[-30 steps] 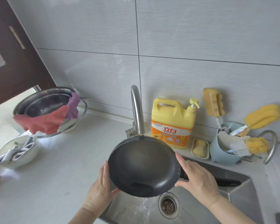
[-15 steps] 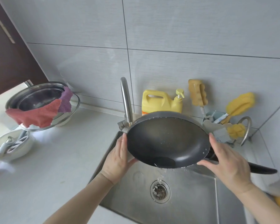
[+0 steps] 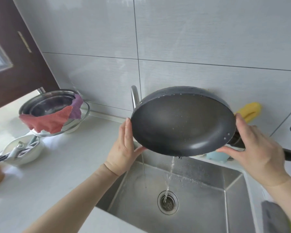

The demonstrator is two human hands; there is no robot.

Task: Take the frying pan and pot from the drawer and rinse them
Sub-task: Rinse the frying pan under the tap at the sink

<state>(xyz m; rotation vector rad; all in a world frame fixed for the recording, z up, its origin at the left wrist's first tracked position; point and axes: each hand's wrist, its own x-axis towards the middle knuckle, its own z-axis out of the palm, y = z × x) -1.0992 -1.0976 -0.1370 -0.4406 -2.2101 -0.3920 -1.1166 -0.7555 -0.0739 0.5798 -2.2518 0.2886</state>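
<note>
Above the sink (image 3: 200, 182), the left hand (image 3: 123, 147) and right hand (image 3: 257, 148) clasp opposite rims of the tilted frying pan (image 3: 181, 121), fingers curled around its edges. Water (image 3: 170, 174) streams from the pan's lower rim toward the sink's drain (image 3: 167, 202).

Two bare forearms enter from the lower frame edges. Left hand (image 3: 123, 145) and right hand (image 3: 257, 148): no rings, watch, gloves or sleeves visible. Short, unpainted fingernails. Wrists bare.
</note>
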